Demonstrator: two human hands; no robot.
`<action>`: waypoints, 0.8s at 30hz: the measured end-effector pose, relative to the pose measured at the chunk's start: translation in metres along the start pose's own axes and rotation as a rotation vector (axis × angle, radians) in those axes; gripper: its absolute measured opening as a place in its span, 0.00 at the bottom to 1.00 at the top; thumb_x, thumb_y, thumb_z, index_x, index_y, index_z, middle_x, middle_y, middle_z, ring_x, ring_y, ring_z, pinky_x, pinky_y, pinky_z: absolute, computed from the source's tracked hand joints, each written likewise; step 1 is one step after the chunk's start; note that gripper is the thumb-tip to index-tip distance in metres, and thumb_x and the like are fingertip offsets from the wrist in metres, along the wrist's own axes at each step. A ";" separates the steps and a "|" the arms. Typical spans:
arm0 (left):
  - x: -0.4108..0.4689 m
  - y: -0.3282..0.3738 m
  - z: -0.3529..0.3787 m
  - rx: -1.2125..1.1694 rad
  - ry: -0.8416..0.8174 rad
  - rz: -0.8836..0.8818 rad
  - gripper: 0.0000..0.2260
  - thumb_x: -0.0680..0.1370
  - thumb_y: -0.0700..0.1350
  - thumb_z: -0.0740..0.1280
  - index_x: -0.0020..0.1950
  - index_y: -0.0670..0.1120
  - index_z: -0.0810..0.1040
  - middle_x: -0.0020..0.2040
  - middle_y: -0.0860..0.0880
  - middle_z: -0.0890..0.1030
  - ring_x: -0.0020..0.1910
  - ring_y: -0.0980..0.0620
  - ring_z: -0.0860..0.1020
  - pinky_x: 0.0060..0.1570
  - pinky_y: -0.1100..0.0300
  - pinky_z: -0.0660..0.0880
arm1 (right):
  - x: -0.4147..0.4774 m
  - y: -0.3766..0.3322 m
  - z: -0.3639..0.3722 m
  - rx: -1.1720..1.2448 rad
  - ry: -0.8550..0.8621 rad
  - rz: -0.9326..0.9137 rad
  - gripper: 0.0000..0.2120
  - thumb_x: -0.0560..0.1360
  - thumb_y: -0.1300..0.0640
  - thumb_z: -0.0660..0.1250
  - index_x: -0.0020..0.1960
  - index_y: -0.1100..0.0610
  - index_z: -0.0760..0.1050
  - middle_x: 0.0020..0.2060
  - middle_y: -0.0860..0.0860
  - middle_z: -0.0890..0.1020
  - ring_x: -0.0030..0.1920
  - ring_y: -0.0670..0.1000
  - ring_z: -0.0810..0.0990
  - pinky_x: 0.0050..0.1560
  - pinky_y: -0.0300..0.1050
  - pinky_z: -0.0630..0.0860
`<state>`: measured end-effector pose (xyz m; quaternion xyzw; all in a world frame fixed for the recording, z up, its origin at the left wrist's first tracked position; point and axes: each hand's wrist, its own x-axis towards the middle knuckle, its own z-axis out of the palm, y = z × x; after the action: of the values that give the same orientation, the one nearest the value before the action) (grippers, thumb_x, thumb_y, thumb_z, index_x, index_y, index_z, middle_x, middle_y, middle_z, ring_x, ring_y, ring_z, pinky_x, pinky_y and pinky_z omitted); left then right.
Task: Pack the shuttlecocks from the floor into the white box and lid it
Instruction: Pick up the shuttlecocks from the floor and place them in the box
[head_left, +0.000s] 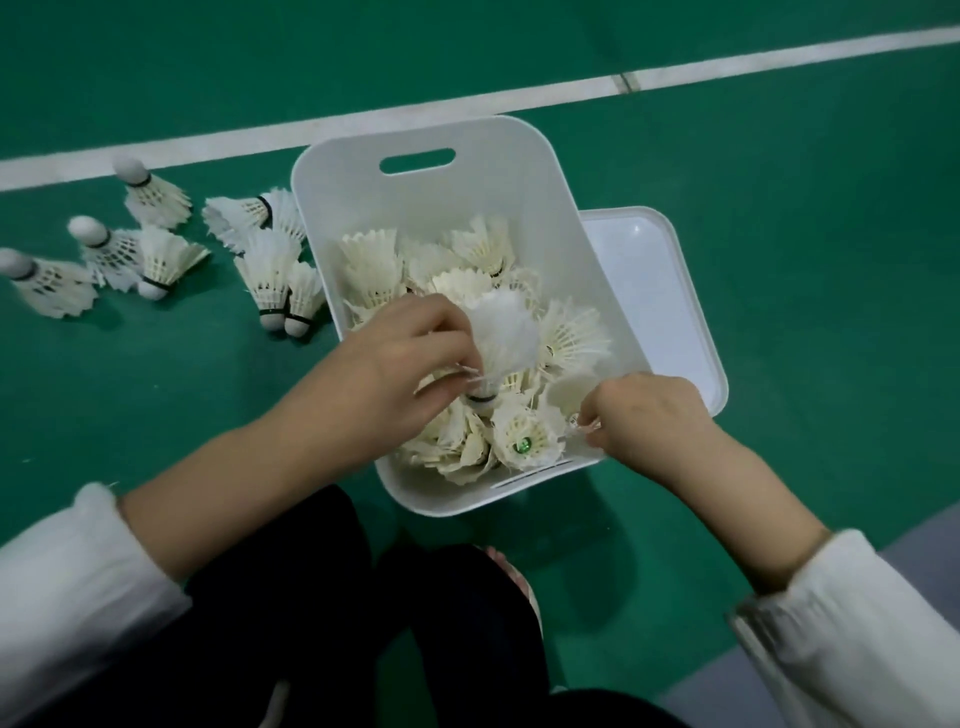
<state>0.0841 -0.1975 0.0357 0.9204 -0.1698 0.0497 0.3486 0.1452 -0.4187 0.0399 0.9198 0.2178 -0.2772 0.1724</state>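
The white box (431, 208) stands on the green floor, with a heap of white shuttlecocks (374, 265) inside. My left hand (410, 358) is over the box and pinches a blurred white shuttlecock (504, 338) by its lower feathers, cork end down. My right hand (649, 415) is at the box's near right rim, its fingers curled around the feathers of another shuttlecock (566, 395). Several more shuttlecocks (161, 254) lie or stand on the floor left of the box. The white lid (660, 296) lies upside down, partly under the box's right side.
A white court line (467, 109) runs across the green floor behind the box. My dark trousers (311, 597) and a foot (514, 577) are just in front of the box. A grey strip (924, 535) borders the floor at the near right.
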 end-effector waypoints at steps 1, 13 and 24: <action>-0.001 -0.001 0.002 0.007 -0.007 0.014 0.08 0.74 0.47 0.65 0.44 0.43 0.80 0.46 0.48 0.76 0.46 0.52 0.72 0.49 0.67 0.66 | -0.001 0.002 -0.002 0.034 -0.030 -0.014 0.17 0.75 0.57 0.62 0.62 0.47 0.73 0.56 0.50 0.79 0.58 0.54 0.76 0.53 0.45 0.72; 0.011 0.012 0.015 -0.037 -0.012 0.111 0.08 0.75 0.45 0.65 0.45 0.42 0.80 0.47 0.46 0.78 0.47 0.50 0.73 0.50 0.63 0.68 | -0.037 0.003 -0.047 0.664 0.218 -0.360 0.18 0.74 0.52 0.67 0.62 0.41 0.71 0.43 0.40 0.77 0.40 0.42 0.75 0.45 0.34 0.72; 0.007 0.012 -0.015 -0.050 -0.024 -0.104 0.11 0.77 0.50 0.60 0.56 0.48 0.77 0.51 0.54 0.78 0.47 0.60 0.74 0.49 0.70 0.69 | -0.038 0.022 -0.038 0.390 0.361 -0.220 0.07 0.75 0.57 0.66 0.49 0.55 0.82 0.41 0.50 0.78 0.42 0.52 0.75 0.42 0.44 0.68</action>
<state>0.0864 -0.1979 0.0561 0.9195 -0.1273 0.0162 0.3716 0.1442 -0.4325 0.0968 0.9409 0.2859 -0.1629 -0.0803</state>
